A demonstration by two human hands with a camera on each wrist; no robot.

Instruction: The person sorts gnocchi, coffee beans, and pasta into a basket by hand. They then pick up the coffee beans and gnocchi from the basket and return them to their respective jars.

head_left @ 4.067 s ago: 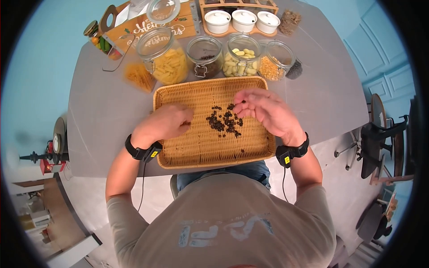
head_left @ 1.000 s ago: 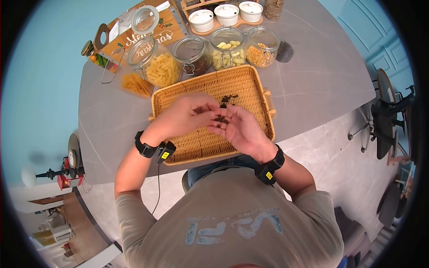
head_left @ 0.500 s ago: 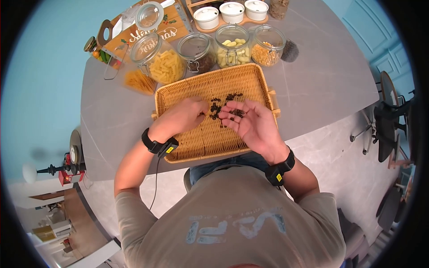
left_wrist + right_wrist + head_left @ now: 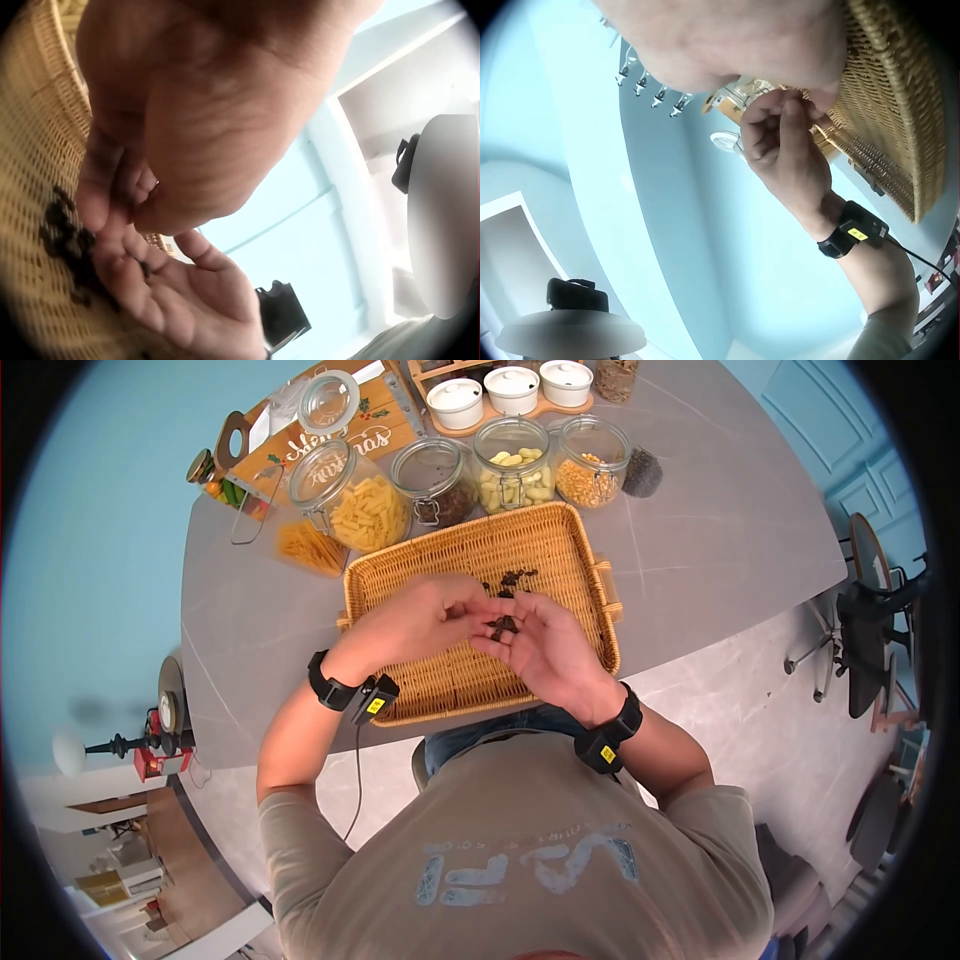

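Note:
My right hand (image 4: 552, 656) is turned palm up over the wicker tray (image 4: 450, 695), fingers slightly bent, with several dark coffee beans (image 4: 504, 626) lying on its fingers. The left hand (image 4: 425, 618) meets it from the other side, its thumb and fingertips pinched together right at the right hand's fingers. A small dark bean shows between the left fingertips in the right wrist view, where the left hand (image 4: 787, 146) faces me. More loose coffee beans (image 4: 517, 578) lie on the tray beyond the hands, and a dark clump of beans (image 4: 67, 232) appears beside the right hand in the left wrist view.
Behind the tray stand clip-top glass jars: pasta tubes (image 4: 368, 510), dark beans (image 4: 445, 495), pale yellow pieces (image 4: 515, 480) and corn kernels (image 4: 588, 482). Farther back are lidded white pots (image 4: 513, 392) and a wooden crate (image 4: 375, 420). A bag of pasta (image 4: 310, 548) lies left.
The left hand has moved from the tray surface rightward and up to the right hand's fingers. The right hand has shifted slightly left. Earlier, the hands were wider apart over the tray.

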